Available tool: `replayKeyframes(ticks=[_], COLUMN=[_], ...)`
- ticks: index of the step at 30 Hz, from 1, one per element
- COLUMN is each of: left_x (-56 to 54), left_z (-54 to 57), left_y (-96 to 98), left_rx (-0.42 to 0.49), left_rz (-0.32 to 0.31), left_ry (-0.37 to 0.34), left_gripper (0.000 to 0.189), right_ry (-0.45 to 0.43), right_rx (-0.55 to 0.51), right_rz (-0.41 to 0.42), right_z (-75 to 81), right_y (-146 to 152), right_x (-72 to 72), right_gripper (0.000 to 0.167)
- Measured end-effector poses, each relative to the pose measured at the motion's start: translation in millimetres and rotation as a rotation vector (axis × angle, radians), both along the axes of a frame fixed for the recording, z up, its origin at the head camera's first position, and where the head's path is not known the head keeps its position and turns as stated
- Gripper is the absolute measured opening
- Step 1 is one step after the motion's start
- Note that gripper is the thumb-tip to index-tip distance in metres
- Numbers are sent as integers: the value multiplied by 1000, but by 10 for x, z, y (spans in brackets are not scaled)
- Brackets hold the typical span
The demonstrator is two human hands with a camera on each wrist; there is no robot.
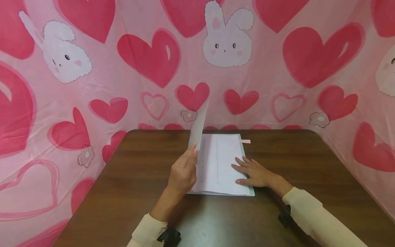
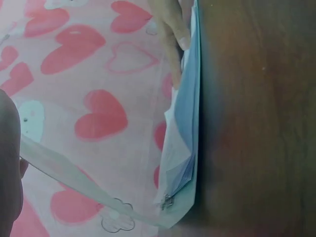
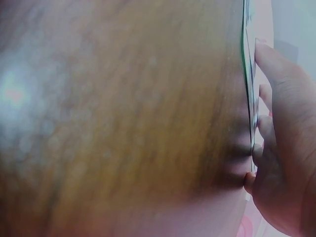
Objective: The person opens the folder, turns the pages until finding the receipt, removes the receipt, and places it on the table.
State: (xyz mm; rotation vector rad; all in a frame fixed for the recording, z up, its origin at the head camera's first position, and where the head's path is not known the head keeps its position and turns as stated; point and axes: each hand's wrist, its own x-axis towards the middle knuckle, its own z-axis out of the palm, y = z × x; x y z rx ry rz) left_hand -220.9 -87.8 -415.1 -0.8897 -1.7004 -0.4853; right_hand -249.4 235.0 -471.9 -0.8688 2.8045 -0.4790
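Note:
A pale green file folder [image 1: 251,191] lies open on the table, with white printed papers [image 1: 225,164] inside. My left hand [image 1: 184,169] pinches the folder's front cover [image 1: 197,128] by its near part and holds it raised, almost upright, on the left. My right hand [image 1: 254,171] rests with spread fingers on the right side of the top page. In the left wrist view a metal fastener [image 2: 168,201] shows at the fold, and the papers' near edges bow upward. The right wrist view catches the fingers of my right hand [image 3: 291,128] along the folder's edge.
A pink paper tab [image 1: 245,141] sticks out at the folder's far right. The dark wooden table [image 1: 123,192] spreads round the folder. Behind it and on both sides hangs a pink cloth [image 1: 265,75] with hearts and rabbits.

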Motion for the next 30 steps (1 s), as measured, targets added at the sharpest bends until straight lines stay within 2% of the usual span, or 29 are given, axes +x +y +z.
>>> replayKeyframes(ticks=[7, 14, 19, 25, 30], left_x=[-17, -11, -20, -31, -21], left_z=[95, 172, 217, 298, 354], left_y=[-36, -98, -140, -228, -338], left_rx=[9, -6, -1, -5, -25], left_rz=[4, 62, 92, 99, 153], left_ry=[75, 58, 72, 85, 114], left_gripper=[33, 41, 44, 42, 38], right_ry=[-9, -15, -18, -25, -31], right_rx=[7, -3, -7, -15, -13], right_rz=[-11, -13, -11, -12, -12], right_z=[-4, -1, 5, 21, 29], right_y=[8, -5, 10, 17, 21], right_x=[2, -7, 9, 22, 25], right_gripper=[76, 76, 77, 77, 76])
